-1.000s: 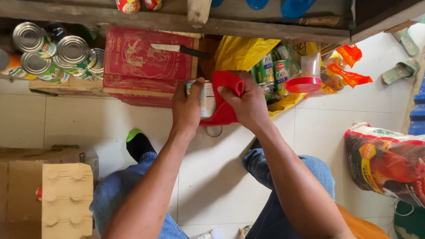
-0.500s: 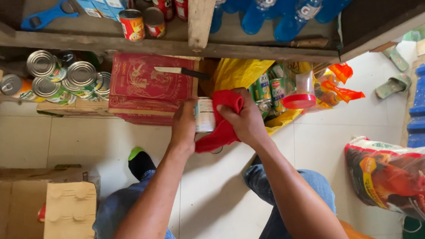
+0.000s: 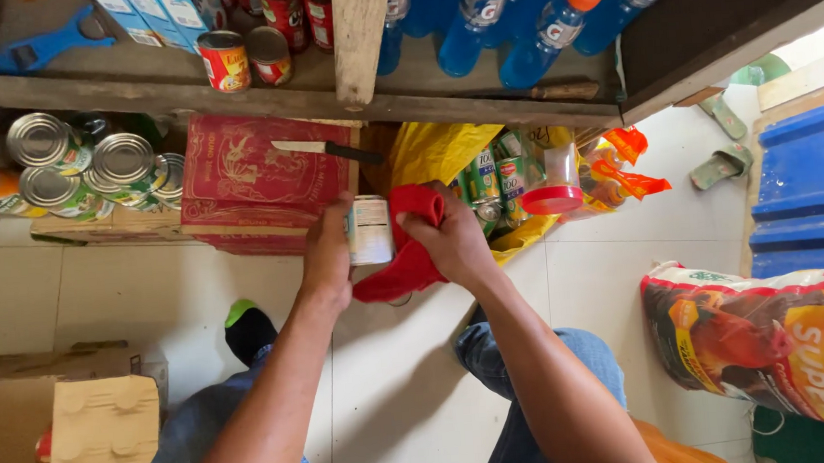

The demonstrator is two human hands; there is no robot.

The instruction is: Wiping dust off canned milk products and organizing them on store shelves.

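My left hand (image 3: pixel 328 252) grips a small tin can (image 3: pixel 370 230) with a white label, held on its side in front of me. My right hand (image 3: pixel 452 243) presses a red cloth (image 3: pixel 405 266) against the can's right end; the cloth hangs down under the can. Both hands are above the white tiled floor (image 3: pixel 404 396), just in front of a red carton (image 3: pixel 254 180) with a knife (image 3: pixel 324 150) lying on its top.
Several silver-topped cans (image 3: pixel 89 172) are stacked at the left. A yellow bag (image 3: pixel 445 152) holds green cans (image 3: pixel 495 177). A wooden shelf (image 3: pixel 360 42) above carries red cans and blue bottles (image 3: pixel 513 12). A printed feed sack (image 3: pixel 777 332) lies at the right, cardboard boxes (image 3: pixel 98 447) at the lower left.
The view has tilted up toward the shelf. The hands keep hold of the can and cloth; the cloth has shifted over the can's right end.
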